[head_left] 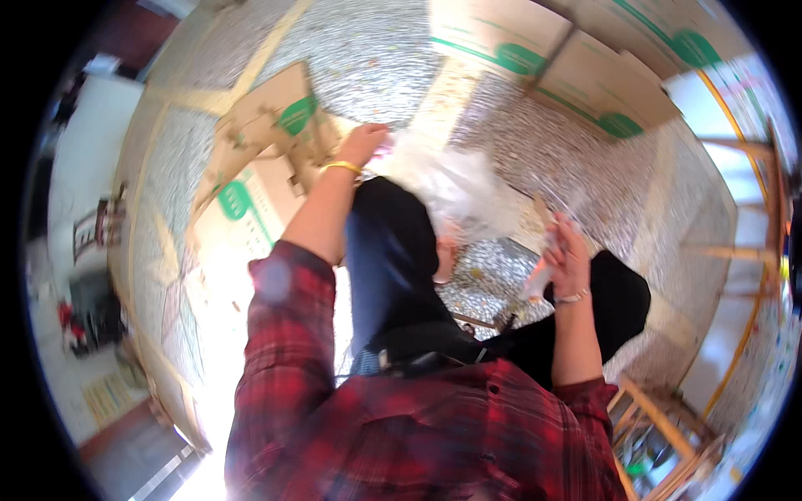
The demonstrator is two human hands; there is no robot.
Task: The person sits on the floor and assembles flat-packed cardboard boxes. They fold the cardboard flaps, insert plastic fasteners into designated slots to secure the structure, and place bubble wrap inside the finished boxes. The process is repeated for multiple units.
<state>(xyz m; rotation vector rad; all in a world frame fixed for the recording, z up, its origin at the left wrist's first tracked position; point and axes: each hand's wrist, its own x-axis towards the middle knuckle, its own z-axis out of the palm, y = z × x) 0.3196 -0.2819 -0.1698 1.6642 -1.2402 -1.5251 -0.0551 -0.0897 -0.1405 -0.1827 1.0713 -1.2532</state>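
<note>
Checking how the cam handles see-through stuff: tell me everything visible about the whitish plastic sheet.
The plastic sheet looks thin, whitish, partly see-through and crumpled, with bright glare. It spreads loosely beside the left knee, over the patterned floor, one end at the grip of the left hand. Blur softens its edges; whether it is a bag, or reaches the right hand, I can't tell.

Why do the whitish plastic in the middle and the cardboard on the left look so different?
The plastic is whitish and partly see-through; the cardboard is brown with green print. The plastic looks crumpled, while the cardboard has flat panels. The plastic is to the right of the left hand; the cardboard is left of that forearm. Both are in bright light.
</note>
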